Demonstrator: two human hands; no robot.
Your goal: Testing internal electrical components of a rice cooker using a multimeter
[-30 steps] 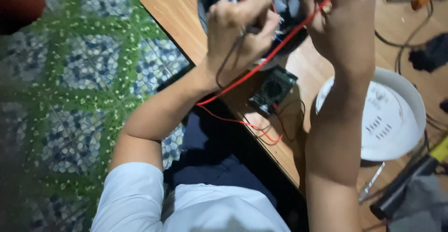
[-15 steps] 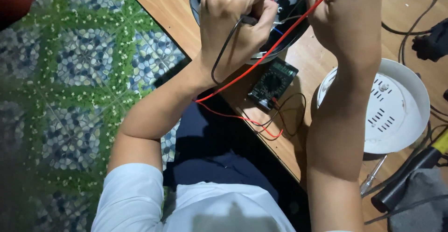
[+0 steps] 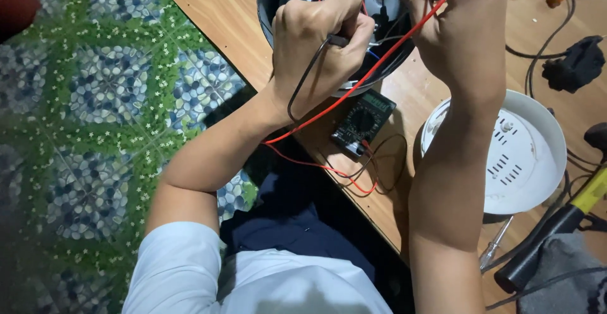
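By my left hand (image 3: 316,48) I see a black wire (image 3: 302,83). A red wire (image 3: 379,61) runs from my right hand (image 3: 465,30) down past my left wrist. Under both hands sits a little black meter (image 3: 362,121) with a grey-green screen. The table (image 3: 215,11) under it is light brown wood. Right of my right arm is a round white cover (image 3: 531,156) with dark slits. Further right is a tool with a black and yellow handle (image 3: 556,232). Left of my left arm, the floor (image 3: 95,118) has blue pebble shapes with green bands and tiny white flowers. My sleeve (image 3: 183,270) is white.
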